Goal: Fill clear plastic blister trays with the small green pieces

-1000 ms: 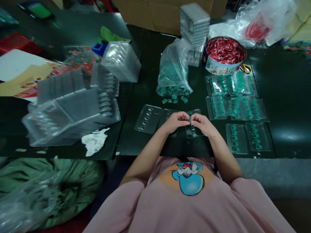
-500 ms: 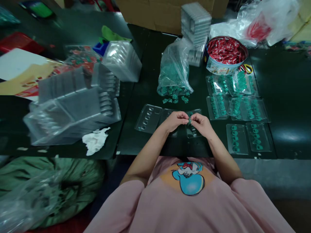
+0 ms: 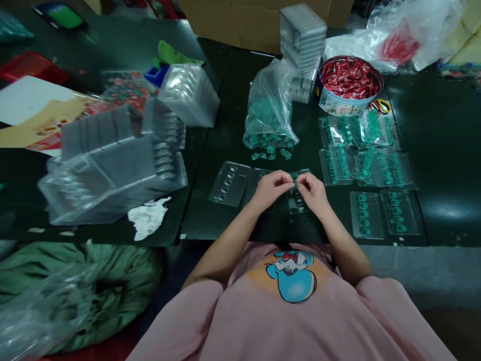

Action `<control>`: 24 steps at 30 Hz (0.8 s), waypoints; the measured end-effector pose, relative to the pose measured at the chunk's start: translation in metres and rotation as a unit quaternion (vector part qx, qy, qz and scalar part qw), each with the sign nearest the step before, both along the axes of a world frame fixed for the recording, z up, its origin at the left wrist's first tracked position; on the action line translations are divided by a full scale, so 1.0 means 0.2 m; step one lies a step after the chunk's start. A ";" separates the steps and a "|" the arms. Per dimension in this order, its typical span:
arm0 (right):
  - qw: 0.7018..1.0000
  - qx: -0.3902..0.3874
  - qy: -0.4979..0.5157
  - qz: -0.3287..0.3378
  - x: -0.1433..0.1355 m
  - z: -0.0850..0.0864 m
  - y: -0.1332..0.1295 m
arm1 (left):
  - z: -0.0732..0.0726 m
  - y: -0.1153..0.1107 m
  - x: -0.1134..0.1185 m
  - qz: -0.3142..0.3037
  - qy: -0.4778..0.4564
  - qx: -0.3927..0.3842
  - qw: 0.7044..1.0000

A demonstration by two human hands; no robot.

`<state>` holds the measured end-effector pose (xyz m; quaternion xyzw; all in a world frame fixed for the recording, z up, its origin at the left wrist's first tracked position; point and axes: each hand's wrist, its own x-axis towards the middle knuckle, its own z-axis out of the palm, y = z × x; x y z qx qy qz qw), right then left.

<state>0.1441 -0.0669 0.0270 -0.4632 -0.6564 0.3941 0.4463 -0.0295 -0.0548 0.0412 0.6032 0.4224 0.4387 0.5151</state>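
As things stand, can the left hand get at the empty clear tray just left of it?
Probably yes. The left hand hovers right beside the empty clear tray, with only bare table between them. But its fingers share a small green piece with the right hand.

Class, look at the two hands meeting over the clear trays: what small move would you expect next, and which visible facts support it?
Probably lowering the small green piece, pinched between the left hand and right hand, into a pocket of the clear tray just below. That tray looks mostly unfilled, while the trays to the right already hold rows of green pieces.
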 end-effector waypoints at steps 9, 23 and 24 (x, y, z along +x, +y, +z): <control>0.985 0.165 -0.036 -0.018 0.00 -0.02 -0.02 | 0.03 -0.03 -0.01 0.004 0.020 0.059 0.998; 0.980 0.196 -0.006 -0.010 0.01 -0.01 -0.05 | 0.16 -0.07 -0.01 -0.045 0.105 0.224 0.968; 0.981 0.192 -0.003 -0.011 0.01 -0.01 -0.05 | 0.17 -0.08 -0.02 -0.051 0.121 0.238 0.962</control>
